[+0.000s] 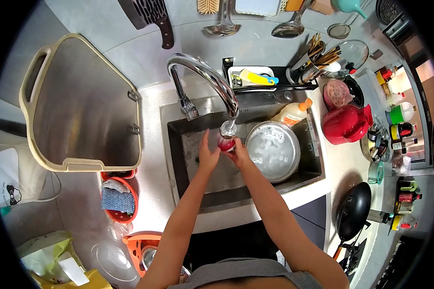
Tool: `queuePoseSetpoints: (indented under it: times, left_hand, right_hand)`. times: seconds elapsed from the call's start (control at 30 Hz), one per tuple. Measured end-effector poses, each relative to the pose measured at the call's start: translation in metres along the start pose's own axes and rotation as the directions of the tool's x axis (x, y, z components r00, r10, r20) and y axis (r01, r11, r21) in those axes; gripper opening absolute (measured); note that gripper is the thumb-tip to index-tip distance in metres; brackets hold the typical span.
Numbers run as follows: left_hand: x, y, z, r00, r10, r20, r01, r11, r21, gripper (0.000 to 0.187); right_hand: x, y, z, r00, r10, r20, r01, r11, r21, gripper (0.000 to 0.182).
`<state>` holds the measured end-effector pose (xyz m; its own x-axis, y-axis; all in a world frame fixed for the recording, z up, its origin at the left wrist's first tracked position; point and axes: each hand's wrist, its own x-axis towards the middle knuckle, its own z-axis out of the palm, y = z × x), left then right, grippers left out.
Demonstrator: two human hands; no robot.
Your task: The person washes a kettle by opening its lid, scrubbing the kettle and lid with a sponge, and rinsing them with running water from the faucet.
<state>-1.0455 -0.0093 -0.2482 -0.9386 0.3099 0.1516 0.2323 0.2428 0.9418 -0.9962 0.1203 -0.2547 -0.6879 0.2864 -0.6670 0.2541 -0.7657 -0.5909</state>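
Observation:
A small red object [225,143] is under the faucet head, with water running over it; its exact kind is hard to make out. My right hand [237,154] grips it from the right with bent fingers. On the other side, my left hand [209,154] has its fingers stretched out and apart, its thumb close to the red object. Both hands are over the sink [190,188], below the chrome faucet [205,67]. A round metal basin [274,166] of sudsy water stands in the sink, just right of my right hand.
A pump bottle [292,113] leans behind the basin. Along the back, a black rack [294,87] holds a sponge tray and chopsticks. A big cutting board [84,111] stands at left. A red kettle [345,124] and black wok [353,211] are on the right counter.

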Motion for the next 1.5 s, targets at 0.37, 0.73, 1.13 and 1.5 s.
queuePoseSetpoints:
  times: [0.37,0.73,1.13,1.5]
  left_hand:
    - [0.047,0.123,-0.014,0.942,0.203,0.266,-0.183,0.978,-0.098,0.023]
    - [0.043,0.129,-0.012,0.965,0.142,0.221,-0.153,0.988,0.034,0.024]
    - [0.045,0.133,-0.017,0.955,0.056,0.292,-0.071,0.997,0.042,0.024]
    - [0.035,0.136,-0.016,0.968,0.031,0.25,-0.045,0.998,0.05,0.025]
  right_hand:
    - [0.025,0.001,-0.011,0.987,0.129,0.099,-0.146,0.972,0.183,0.043]
    - [0.01,0.003,-0.025,0.784,-0.062,0.618,-0.272,0.86,0.432,0.047]
    - [-0.052,-0.009,-0.039,0.977,0.087,0.197,-0.078,0.995,-0.054,0.041]
    - [-0.055,0.021,-0.054,0.532,-0.636,0.559,0.596,-0.187,-0.781,0.084]
